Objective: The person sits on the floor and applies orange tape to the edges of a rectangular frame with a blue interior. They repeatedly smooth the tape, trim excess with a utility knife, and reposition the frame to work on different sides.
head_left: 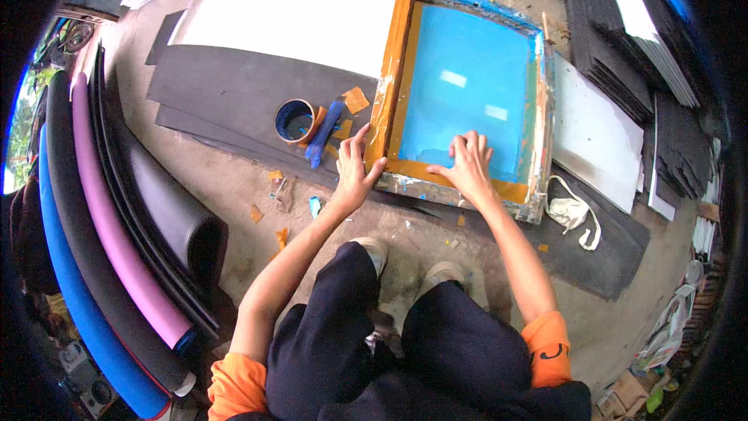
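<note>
The blue-screened frame [471, 96] lies at my one o'clock. My left hand [355, 175] is spread at its eight-o'clock corner, probably steadying it; my right hand [471, 169], thumb splayed, crosses its six-o'clock edge. The cup [288, 111] sits at its nine, likely kept clear.

Head view of 2 bare hands at a rectangular frame [398, 43] around a blue panel [475, 78]. The left hand [356, 175] lies at the near left corner; the right hand [470, 168] spreads over the near edge. Left: a cup [285, 126] on dark sheets [234, 86]; beyond, a pink roll [117, 226] and a blue roll [82, 300].
</note>
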Demonstrator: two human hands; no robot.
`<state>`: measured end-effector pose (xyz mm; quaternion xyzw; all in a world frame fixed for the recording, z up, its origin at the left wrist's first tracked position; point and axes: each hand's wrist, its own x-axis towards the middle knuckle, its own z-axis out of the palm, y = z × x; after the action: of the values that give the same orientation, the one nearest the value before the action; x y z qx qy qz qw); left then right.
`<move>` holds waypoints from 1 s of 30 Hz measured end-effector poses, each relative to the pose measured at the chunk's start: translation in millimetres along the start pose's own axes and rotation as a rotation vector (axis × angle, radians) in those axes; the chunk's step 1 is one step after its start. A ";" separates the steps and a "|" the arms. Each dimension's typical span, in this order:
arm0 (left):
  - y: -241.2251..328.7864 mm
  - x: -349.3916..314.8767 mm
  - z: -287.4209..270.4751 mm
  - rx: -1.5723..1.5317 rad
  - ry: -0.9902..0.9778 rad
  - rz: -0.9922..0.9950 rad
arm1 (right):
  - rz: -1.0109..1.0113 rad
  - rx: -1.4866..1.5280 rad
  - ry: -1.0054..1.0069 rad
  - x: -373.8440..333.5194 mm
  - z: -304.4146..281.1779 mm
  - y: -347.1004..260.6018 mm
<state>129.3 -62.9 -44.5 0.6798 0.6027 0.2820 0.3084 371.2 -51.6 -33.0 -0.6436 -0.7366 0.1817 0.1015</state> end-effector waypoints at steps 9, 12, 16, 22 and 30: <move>0.6 18.9 -9.3 -0.179 -0.037 -0.018 | -0.125 0.062 0.051 46.8 22.0 -48.3; -7.5 15.7 -23.1 -0.329 -0.144 -0.095 | -0.210 0.255 0.051 50.6 22.7 -39.2; -8.4 16.7 -31.4 -0.316 -0.177 -0.088 | -0.321 0.281 -0.103 43.9 17.5 -34.3; -6.5 18.8 -27.8 -0.448 -0.207 -0.129 | -0.292 0.215 -0.178 42.9 23.4 -54.3; -1.5 19.6 -31.2 -0.264 -0.125 0.096 | -0.282 0.463 -0.140 37.5 18.9 -54.6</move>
<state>107.0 -40.9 -25.2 0.6776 0.5068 0.3304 0.4181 308.5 -23.0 -31.6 -0.4802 -0.7630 0.3732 0.2190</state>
